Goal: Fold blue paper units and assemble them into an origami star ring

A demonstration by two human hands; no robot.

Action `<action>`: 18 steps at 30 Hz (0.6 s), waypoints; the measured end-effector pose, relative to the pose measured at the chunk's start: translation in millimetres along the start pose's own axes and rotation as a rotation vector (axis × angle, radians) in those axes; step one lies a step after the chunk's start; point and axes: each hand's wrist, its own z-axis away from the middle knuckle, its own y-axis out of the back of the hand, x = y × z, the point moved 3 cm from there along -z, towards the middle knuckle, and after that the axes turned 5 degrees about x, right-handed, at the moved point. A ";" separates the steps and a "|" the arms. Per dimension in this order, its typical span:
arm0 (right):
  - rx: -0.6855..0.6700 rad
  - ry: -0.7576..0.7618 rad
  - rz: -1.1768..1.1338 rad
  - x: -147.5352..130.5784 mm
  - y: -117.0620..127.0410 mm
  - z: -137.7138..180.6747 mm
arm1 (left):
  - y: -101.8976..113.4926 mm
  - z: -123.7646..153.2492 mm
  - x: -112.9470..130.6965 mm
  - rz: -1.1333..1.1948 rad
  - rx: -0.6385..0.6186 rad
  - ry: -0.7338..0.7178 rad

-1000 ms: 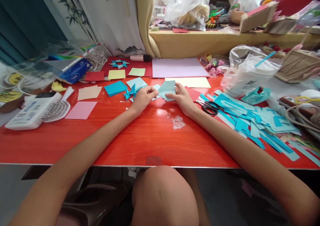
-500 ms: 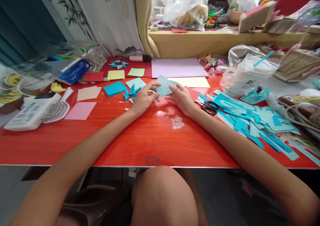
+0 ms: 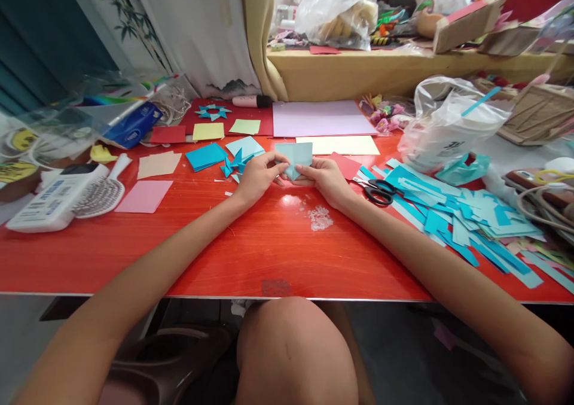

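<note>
Between my two hands is a small light-blue sheet of paper point(image 3: 296, 153), held up above the table. Its lower edge comes to a point, with the corners folded in. My left hand point(image 3: 261, 177) pinches its left side with thumb and fingers. On the right side, my right hand point(image 3: 326, 179) grips it, the thumb lying on the front and the fingers behind. Left of my left hand lie folded blue paper pieces point(image 3: 234, 163) and a stack of blue squares point(image 3: 206, 157). Black-handled scissors point(image 3: 379, 192) rest just right of my right hand.
Blue paper strips point(image 3: 466, 213) are heaped at the right, near a bagged cup point(image 3: 452, 127). A hairbrush point(image 3: 101, 194), a white package point(image 3: 56, 198) and pink paper point(image 3: 144, 196) lie at the left. A blue paper ring point(image 3: 214, 112) sits at the back. The red table point(image 3: 215, 267) ends before my knee.
The light-blue paper has turned from a tilted square to a level top edge with a pointed bottom. My right thumb has moved lower on it, and my hands are slightly closer together.
</note>
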 end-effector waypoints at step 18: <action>-0.038 0.026 0.006 -2.0 -2.4 2.3 | -3.5 5.9 -1.4 -0.101 0.121 -0.022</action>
